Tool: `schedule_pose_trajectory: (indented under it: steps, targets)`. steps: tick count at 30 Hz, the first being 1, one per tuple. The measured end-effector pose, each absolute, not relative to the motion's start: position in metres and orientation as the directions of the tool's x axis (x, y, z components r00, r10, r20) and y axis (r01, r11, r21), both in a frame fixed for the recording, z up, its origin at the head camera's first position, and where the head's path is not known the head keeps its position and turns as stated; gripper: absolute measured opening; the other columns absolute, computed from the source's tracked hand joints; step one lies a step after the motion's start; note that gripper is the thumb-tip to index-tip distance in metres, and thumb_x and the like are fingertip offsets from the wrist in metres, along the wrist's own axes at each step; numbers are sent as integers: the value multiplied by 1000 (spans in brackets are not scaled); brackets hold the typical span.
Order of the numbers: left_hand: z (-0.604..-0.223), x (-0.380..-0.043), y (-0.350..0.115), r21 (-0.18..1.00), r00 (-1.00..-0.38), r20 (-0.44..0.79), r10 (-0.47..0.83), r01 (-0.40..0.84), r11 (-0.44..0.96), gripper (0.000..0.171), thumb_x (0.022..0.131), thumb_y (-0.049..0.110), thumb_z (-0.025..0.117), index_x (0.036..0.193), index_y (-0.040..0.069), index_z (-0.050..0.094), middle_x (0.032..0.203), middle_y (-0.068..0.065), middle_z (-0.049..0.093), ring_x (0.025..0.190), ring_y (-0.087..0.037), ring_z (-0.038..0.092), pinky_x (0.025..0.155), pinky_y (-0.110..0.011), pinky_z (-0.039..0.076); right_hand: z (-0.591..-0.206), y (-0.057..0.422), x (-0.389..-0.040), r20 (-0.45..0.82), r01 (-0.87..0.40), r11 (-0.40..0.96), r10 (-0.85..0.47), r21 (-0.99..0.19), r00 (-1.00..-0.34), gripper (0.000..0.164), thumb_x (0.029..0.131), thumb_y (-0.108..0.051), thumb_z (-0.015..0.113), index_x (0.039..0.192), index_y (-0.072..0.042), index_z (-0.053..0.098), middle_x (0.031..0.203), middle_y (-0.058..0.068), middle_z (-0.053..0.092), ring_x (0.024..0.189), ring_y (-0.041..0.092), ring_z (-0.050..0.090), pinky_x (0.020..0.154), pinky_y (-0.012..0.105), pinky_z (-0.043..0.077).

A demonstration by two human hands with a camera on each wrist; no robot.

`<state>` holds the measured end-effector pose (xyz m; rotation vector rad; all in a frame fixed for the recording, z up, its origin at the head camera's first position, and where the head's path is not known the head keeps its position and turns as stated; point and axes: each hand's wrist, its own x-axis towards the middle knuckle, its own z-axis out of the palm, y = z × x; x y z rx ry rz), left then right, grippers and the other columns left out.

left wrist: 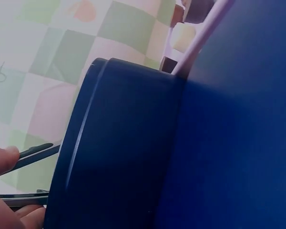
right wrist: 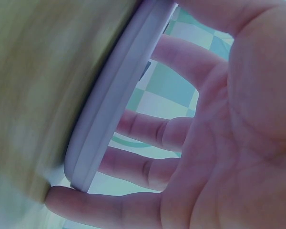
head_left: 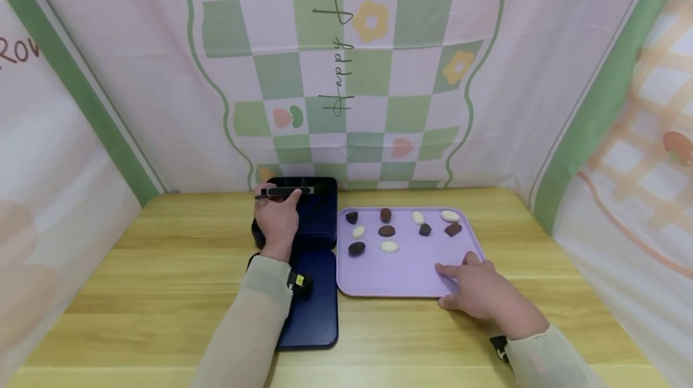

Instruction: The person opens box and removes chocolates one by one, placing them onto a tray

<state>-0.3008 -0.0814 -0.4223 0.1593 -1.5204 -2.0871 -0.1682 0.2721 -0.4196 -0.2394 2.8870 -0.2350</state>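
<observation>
My left hand (head_left: 277, 216) holds a pair of black-and-silver tongs (head_left: 284, 191) over the dark blue box (head_left: 319, 233). In the left wrist view the two arms of the tongs (left wrist: 38, 155) stand apart, and their tips are hidden behind the box wall (left wrist: 119, 124). On the right, my right hand (head_left: 479, 289) rests at the front right corner of the lilac tray (head_left: 390, 277). Its fingers (right wrist: 157, 131) are spread and fairly straight across the rim (right wrist: 114, 95). Dark, brown and white chocolates lie in loose groups on the tray, among them a white oval one (head_left: 388, 246).
The box's dark blue lid (head_left: 316, 322) lies flat in front of it, partly under my left forearm. Box and tray stand side by side on the wooden table (head_left: 162, 292). A patterned cloth (head_left: 368, 75) hangs right behind them, with more cloth at both sides.
</observation>
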Motion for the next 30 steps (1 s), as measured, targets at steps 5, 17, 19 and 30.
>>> schedule_pose_trajectory:
  steps: [5, 17, 19, 30]
  targets:
    - [-424, -301, -82, 926, -829, 228, -511, 346, -149, 41, 84, -4, 78, 109, 2, 47, 100, -22, 58, 89, -26, 60, 85, -38, 53, -420, 272, -168, -221, -145, 974, -182, -175, -958, 73, 79, -50, 80, 139, -14, 60, 113, 27, 48, 86, 35, 47, 75, 55, 49]
    - [-410, -292, -90, 980, -824, 164, -542, 198, -4, 44, 81, 10, 85, 107, 8, 50, 104, -13, 61, 92, -27, 63, 79, -41, 52, -420, 272, -167, -209, -151, 973, -187, -175, -960, 73, 79, -49, 81, 139, -14, 60, 110, 25, 49, 85, 34, 46, 74, 53, 49]
    - [-409, -291, -91, 984, -824, 157, -545, 180, 10, 44, 80, 11, 85, 108, 7, 51, 104, -13, 62, 91, -27, 63, 79, -40, 52, -420, 272, -167, -208, -152, 973, -187, -175, -960, 73, 79, -49, 81, 139, -14, 61, 110, 24, 49, 85, 34, 46, 74, 53, 49]
    - [-415, -294, -91, 981, -842, 138, -522, 189, -45, 51, 81, 8, 85, 118, 5, 49, 114, -13, 57, 97, -26, 62, 75, -39, 51, -422, 272, -167, -206, -155, 972, -191, -179, -960, 72, 79, -49, 80, 139, -14, 60, 109, 24, 49, 85, 34, 45, 75, 53, 48]
